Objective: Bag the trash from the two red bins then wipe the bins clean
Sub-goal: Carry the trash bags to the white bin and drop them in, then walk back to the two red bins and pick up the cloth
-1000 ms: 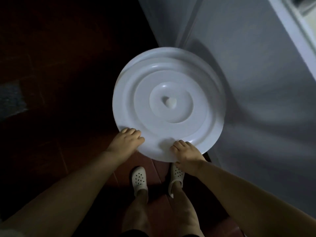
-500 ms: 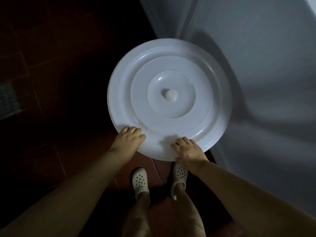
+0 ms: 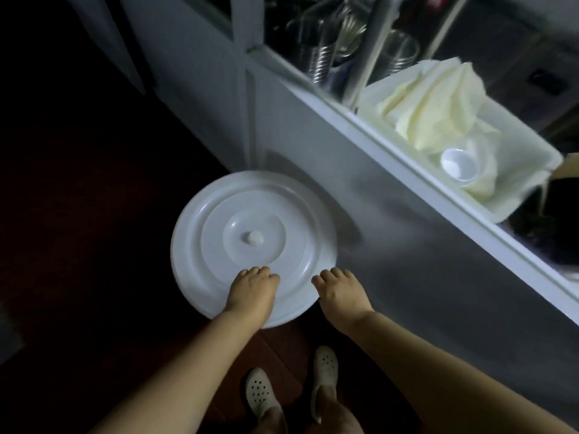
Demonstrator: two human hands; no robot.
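Red bins are nowhere visible; only a round white lid (image 3: 253, 255) shows, beside the grey cabinet (image 3: 391, 245), presumably held to uncover or cover something hidden beneath. The left hand (image 3: 252, 292) grips its near rim; the right hand (image 3: 340, 292) curls at the edge, contact unclear in the dimness.

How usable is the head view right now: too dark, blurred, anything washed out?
Head view: dim overall, the floor nearly black at left; the white lid is the brightest thing and reads clearly; motion blur smears the shelf and white tub at right; wide-angle bending at the edges; both hands are visible.
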